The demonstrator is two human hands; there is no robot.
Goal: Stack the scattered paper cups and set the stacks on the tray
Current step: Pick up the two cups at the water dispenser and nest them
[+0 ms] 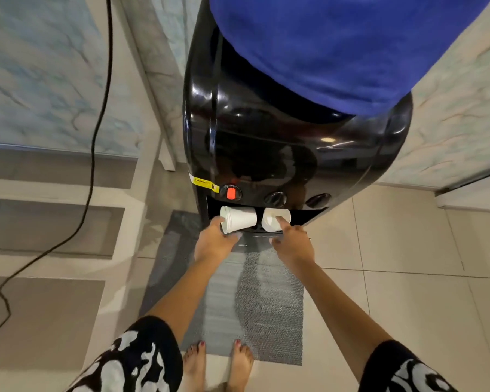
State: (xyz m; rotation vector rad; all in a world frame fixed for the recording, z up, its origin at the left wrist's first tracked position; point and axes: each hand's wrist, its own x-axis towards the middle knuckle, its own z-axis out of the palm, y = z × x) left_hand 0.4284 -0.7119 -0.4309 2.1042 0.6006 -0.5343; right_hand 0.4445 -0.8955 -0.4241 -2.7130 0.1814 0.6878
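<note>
Two white paper cups are at the recess of a black water dispenser (266, 154). My left hand (214, 244) grips the left cup (238, 219), which lies tilted on its side with its rim toward the lower left. My right hand (293, 246) holds the right cup (275, 220) with the forefinger across its open mouth, which faces me. The grey drip tray (262, 239) of the dispenser shows between my hands, below the cups.
A blue water bottle (337, 43) tops the dispenser. A red tap (231, 192) and two dark taps sit above the recess. A grey mat (238, 301) lies on the tiled floor under my bare feet. A black cable (96, 131) trails along the left.
</note>
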